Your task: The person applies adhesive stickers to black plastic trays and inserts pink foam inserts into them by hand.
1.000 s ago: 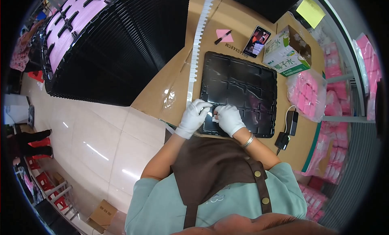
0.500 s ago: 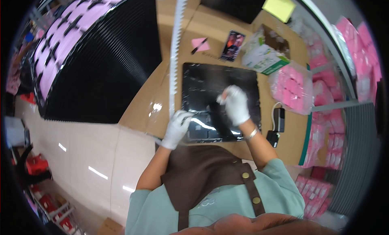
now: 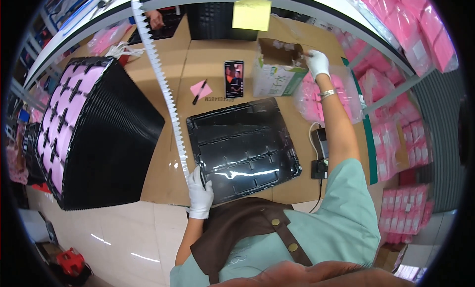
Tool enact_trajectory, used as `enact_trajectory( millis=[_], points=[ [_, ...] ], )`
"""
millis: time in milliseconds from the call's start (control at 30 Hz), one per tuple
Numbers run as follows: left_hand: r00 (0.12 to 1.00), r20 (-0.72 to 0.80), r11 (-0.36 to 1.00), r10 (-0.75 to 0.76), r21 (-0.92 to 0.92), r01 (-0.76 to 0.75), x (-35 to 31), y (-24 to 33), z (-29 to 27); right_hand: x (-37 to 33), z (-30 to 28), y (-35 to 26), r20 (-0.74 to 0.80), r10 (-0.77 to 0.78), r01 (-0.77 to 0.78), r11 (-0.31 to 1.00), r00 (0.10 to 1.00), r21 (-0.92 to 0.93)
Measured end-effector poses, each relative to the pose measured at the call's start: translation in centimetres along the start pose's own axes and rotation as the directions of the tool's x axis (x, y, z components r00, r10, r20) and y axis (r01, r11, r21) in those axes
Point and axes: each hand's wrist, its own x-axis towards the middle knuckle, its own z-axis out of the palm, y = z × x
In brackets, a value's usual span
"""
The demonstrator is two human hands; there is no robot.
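Observation:
A shallow black plastic tray (image 3: pixel 237 166) with moulded compartments lies slightly askew on the cardboard-covered table in front of me. My left hand (image 3: pixel 200 195), in a white glove, grips the tray's near left edge. Farther off, my right hand (image 3: pixel 318 64), also gloved, is up at the right rim of an open white and green cardboard box (image 3: pixel 277 81). Its fingertips are pinched together there; whatever they hold is too small to make out. Whitish scraps show inside the box.
To the left leans a tall stack of black trays (image 3: pixel 109 138) with pink pieces on top. A toothed white strip (image 3: pixel 166 91) crosses the view. Beyond the tray are a phone (image 3: pixel 234 80) and a pen (image 3: pixel 200 92) on pink paper. Bagged pink packs (image 3: pixel 341 96) and a power adapter (image 3: pixel 321 141) lie right.
My right hand has gone from above the tray to the box at the far right. The left hand stays at the tray's edge. The view has shifted, and the tray now looks turned.

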Motion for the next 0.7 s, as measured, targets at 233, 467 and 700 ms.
enact_trajectory(
  millis=[233,467,700],
  points=[
    [0.998,-0.045,0.971,0.045,0.236,-0.033,1.9,4.3,-1.8,-13.3,3.8,13.3,0.433,0.239,-0.186,0.969,0.869,-0.160],
    [0.935,-0.183,0.945,0.304,0.180,-0.272,5.5,8.7,-1.6,-14.5,2.5,13.7,0.315,0.356,-0.328,0.934,0.880,-0.141],
    [0.872,0.440,0.825,0.216,-0.560,0.078,9.7,15.8,4.7,-14.8,-5.4,10.1,-0.136,0.294,-0.261,0.940,0.946,0.218]
  ],
)
